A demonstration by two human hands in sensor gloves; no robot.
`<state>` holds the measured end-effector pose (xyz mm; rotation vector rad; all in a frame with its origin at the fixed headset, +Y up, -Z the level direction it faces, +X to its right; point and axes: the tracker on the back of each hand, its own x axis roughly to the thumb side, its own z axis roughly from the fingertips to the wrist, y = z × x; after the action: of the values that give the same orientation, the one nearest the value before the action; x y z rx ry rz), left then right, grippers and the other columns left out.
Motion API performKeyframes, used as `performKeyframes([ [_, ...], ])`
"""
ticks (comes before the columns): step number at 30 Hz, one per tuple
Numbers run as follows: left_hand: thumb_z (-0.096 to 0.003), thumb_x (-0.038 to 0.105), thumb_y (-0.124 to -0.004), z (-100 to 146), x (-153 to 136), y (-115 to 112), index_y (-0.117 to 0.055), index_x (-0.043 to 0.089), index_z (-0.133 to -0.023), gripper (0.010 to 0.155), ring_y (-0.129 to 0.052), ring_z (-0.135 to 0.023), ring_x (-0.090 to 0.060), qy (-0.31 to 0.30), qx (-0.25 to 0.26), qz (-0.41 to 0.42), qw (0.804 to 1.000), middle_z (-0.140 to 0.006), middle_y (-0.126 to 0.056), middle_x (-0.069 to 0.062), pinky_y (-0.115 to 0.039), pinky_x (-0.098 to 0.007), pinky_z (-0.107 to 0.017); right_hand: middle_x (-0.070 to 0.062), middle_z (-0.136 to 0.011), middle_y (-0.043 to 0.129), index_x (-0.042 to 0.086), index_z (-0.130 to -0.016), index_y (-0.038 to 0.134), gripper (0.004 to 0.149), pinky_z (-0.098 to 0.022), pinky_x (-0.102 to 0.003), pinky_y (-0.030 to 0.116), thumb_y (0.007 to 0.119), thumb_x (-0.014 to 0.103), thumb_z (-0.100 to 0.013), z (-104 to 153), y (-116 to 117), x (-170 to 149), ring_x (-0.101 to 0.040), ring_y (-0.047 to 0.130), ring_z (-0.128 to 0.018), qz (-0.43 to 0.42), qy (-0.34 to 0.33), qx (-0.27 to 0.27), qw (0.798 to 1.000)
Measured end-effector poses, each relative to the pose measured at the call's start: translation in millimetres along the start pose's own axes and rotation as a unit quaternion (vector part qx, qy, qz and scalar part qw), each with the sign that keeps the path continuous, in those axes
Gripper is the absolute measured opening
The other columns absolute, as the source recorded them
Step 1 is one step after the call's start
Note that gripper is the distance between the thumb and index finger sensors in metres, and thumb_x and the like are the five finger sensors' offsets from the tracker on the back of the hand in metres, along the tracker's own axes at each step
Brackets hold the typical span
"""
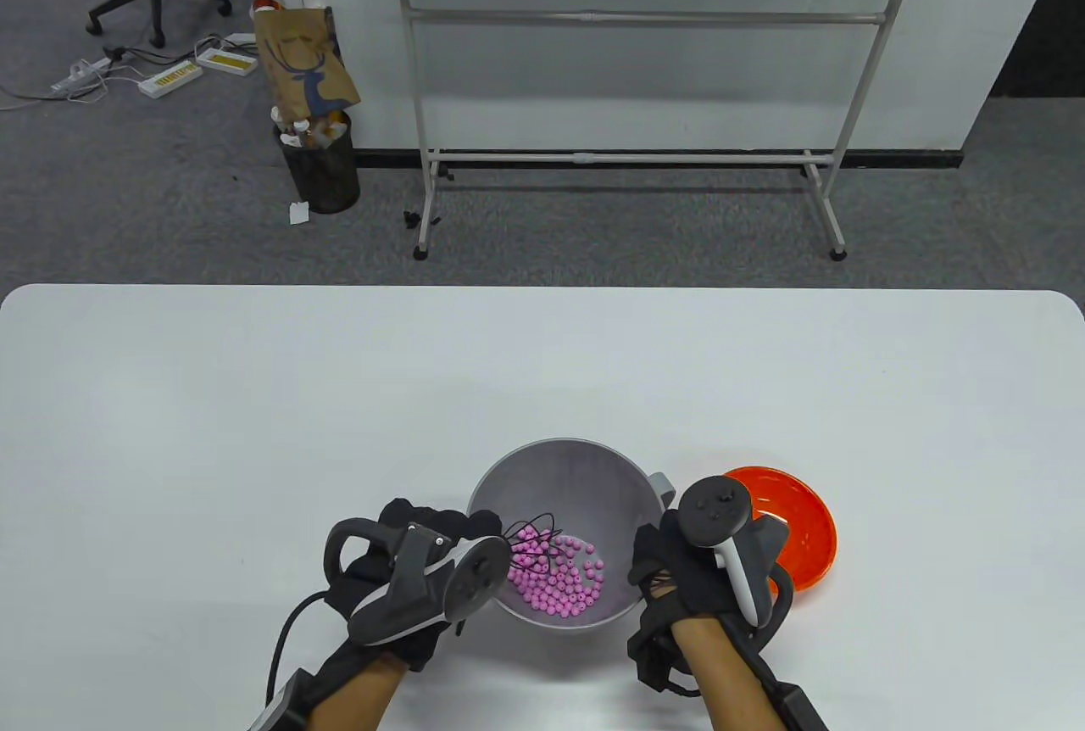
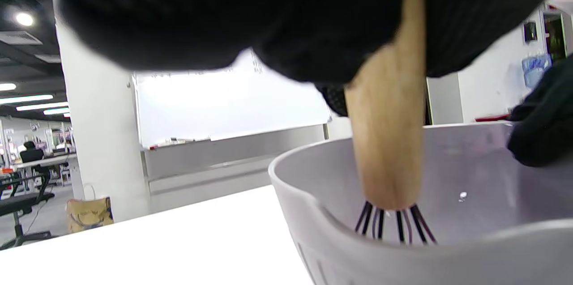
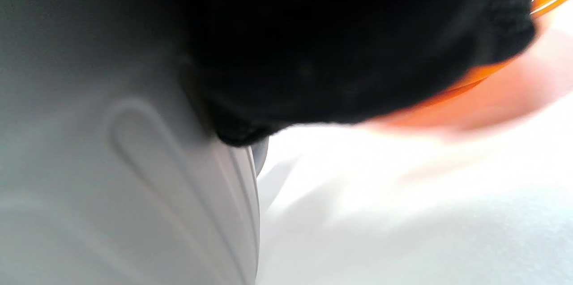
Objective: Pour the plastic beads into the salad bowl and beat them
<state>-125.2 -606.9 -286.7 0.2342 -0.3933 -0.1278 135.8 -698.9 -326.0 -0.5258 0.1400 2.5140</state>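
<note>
Beads (image 1: 559, 583) sit in the salad bowl (image 1: 559, 468) on the worktop — left hand (image 1: 407, 570) grips the whisk (image 2: 387, 142), right hand (image 1: 678, 570) clasps the rim. Keep strokes low so nothing hops out.

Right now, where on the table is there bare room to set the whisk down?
Bare table runs left of and behind the salad bowl. Crowded: the orange dish to its right, with the right hand on the rim.

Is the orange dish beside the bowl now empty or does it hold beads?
Empty, as far as visible: the orange dish shows none, though the right hand covers part; the pink beads lie in the salad bowl.
</note>
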Motion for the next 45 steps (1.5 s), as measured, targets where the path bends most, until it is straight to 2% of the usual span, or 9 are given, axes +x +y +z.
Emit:
performKeyframes([
  [4, -0.0409, 0.058, -0.089, 0.8, 0.5, 8.1, -0.099, 0.03, -0.07, 0.041, -0.099, -0.01, -0.009, -0.03, -0.037, 0.059, 0.997, -0.017, -0.103, 0.01, -0.091, -0.036, -0.036, -0.006, -0.034, 0.104, 0.004, -0.08, 0.084, 0.051, -0.019, -0.036, 0.088, 0.081, 0.043, -0.047, -0.1, 0.1, -0.1, -0.013, 0.101, 0.001, 0.0, 0.0, 0.0, 1.0],
  [7, -0.042, 0.057, -0.087, -2.7, -1.2, 0.1, -0.098, 0.029, -0.071, 0.042, -0.099, -0.01, -0.009, -0.047, -0.059, 0.139, 0.988, -0.018, -0.103, 0.01, -0.091, -0.036, -0.036, -0.006, -0.034, 0.104, 0.004, -0.08, 0.084, 0.051, -0.019, -0.036, 0.088, 0.081, 0.043, -0.048, 0.0, 0.0, 0.0, -0.013, 0.101, 0.001, 0.0, 0.0, 0.0, 1.0],
  [15, -0.042, 0.06, -0.082, -3.4, 4.9, -21.9, -0.095, 0.033, -0.074, 0.044, -0.1, -0.012, -0.008, -0.005, 0.054, 0.093, 0.994, -0.02, -0.103, 0.013, -0.09, -0.037, -0.037, -0.006, -0.034, 0.104, 0.004, -0.08, 0.084, 0.051, -0.019, -0.036, 0.088, 0.081, 0.043, -0.047, -0.1, 0.0, 0.0, -0.013, 0.101, 0.001, 0.0, 0.0, 0.0, 1.0],
  [18, -0.041, 0.061, -0.083, -3.7, 1.8, -26.2, -0.094, 0.034, -0.076, 0.045, -0.1, -0.012, -0.008, 0.002, 0.069, 0.082, 0.994, -0.021, -0.103, 0.012, -0.09, -0.037, -0.037, -0.006, -0.034, 0.104, 0.004, -0.08, 0.084, 0.051, -0.019, -0.036, 0.088, 0.081, 0.043, -0.047, -0.1, 0.0, 0.0, -0.013, 0.101, 0.001, 0.0, 0.0, -0.001, 1.0],
  [20, -0.0406, 0.06, -0.085, -5.3, -3.4, -28.9, -0.094, 0.033, -0.076, 0.046, -0.1, -0.012, -0.009, 0.003, 0.058, 0.102, 0.993, -0.02, -0.103, 0.012, -0.09, -0.037, -0.037, -0.006, -0.034, 0.104, 0.004, -0.08, 0.084, 0.051, -0.019, -0.036, 0.088, 0.081, 0.043, -0.047, 0.1, 0.2, 0.1, -0.013, 0.101, 0.001, -0.001, 0.0, -0.002, 1.0],
  [26, -0.04, 0.059, -0.087, -3.5, -13.6, -22.5, -0.095, 0.034, -0.075, 0.044, -0.1, -0.012, -0.01, 0.017, 0.064, 0.048, 0.997, -0.019, -0.104, 0.011, -0.09, -0.037, -0.037, -0.006, -0.035, 0.104, 0.004, -0.08, 0.084, 0.051, -0.019, -0.036, 0.088, 0.081, 0.043, -0.047, -0.1, 0.1, 0.1, -0.013, 0.101, 0.001, -0.001, 0.001, -0.001, 1.0],
  [37, -0.0417, 0.058, -0.088, -0.3, -8.4, 5.3, -0.097, 0.03, -0.072, 0.042, -0.1, -0.012, -0.009, -0.026, -0.055, 0.047, 0.997, -0.019, -0.104, 0.011, -0.09, -0.037, -0.038, -0.006, -0.034, 0.104, 0.004, -0.08, 0.084, 0.051, -0.019, -0.036, 0.087, 0.081, 0.043, -0.047, 0.0, 0.1, -0.3, -0.013, 0.101, 0.001, -0.002, 0.0, 0.0, 1.0],
  [39, -0.0422, 0.058, -0.087, 0.2, -3.9, 5.3, -0.097, 0.029, -0.073, 0.043, -0.1, -0.011, -0.009, -0.053, -0.06, 0.078, 0.994, -0.019, -0.103, 0.011, -0.091, -0.037, -0.037, -0.006, -0.035, 0.104, 0.004, -0.08, 0.084, 0.051, -0.019, -0.036, 0.087, 0.081, 0.043, -0.047, -0.1, 0.0, -0.4, -0.013, 0.101, 0.001, -0.002, 0.0, 0.0, 1.0],
  [45, -0.0434, 0.059, -0.081, -2.7, 9.8, -17.6, -0.094, 0.031, -0.075, 0.044, -0.1, -0.012, -0.008, -0.053, 0.007, 0.097, 0.994, -0.021, -0.103, 0.013, -0.091, -0.037, -0.037, -0.006, -0.035, 0.104, 0.004, -0.08, 0.084, 0.051, -0.019, -0.036, 0.088, 0.081, 0.043, -0.047, 0.0, 0.1, -0.4, -0.013, 0.101, 0.0, -0.003, 0.001, -0.001, 1.0],
])
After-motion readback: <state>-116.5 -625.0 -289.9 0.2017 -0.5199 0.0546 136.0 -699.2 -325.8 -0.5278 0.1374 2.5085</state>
